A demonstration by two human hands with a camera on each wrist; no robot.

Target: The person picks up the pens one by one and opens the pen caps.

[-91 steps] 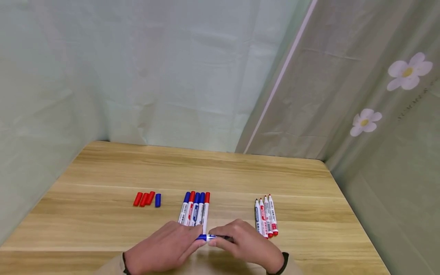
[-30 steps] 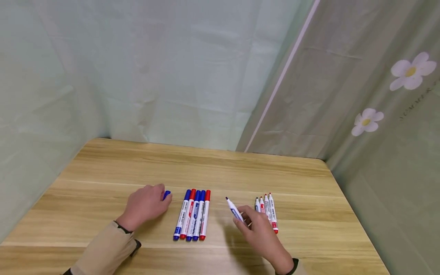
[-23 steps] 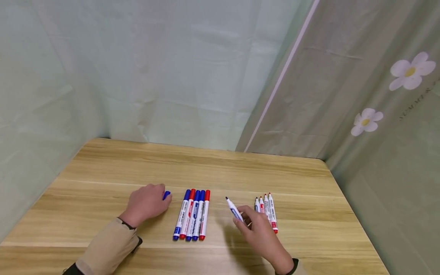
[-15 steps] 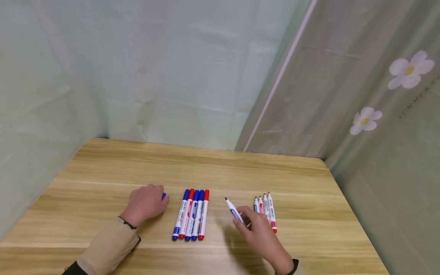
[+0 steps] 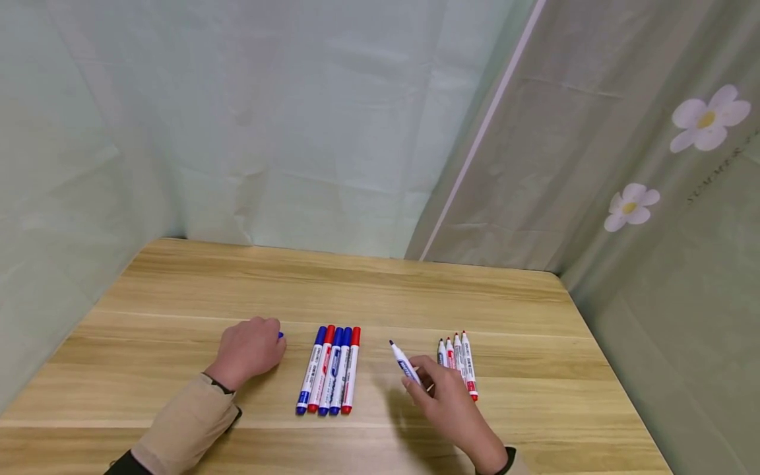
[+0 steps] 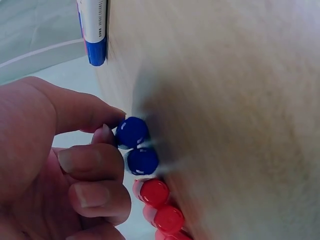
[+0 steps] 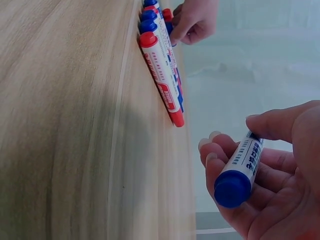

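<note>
My left hand (image 5: 249,349) is low over the left part of the table, pinching a blue marker cap (image 6: 131,132) between thumb and finger. Right against that cap stands a second blue cap (image 6: 142,161), followed by a line of red caps (image 6: 168,219). In the head view the hand hides nearly all of these. My right hand (image 5: 448,399) holds an uncapped blue whiteboard marker (image 5: 405,365) above the table, its dark tip pointing up and left. The marker's blue end (image 7: 232,189) faces the right wrist camera.
Between my hands lies a row of several capped blue and red markers (image 5: 329,371), side by side. Uncapped markers (image 5: 469,366) lie partly behind my right hand, tips pointing away. Curtains (image 5: 297,132) hang beyond the wooden table (image 5: 356,284).
The marker, earlier held by both hands, is now uncapped in my right hand, which moved right. My left hand carried the cap leftward, then edged it further left against the other caps.
</note>
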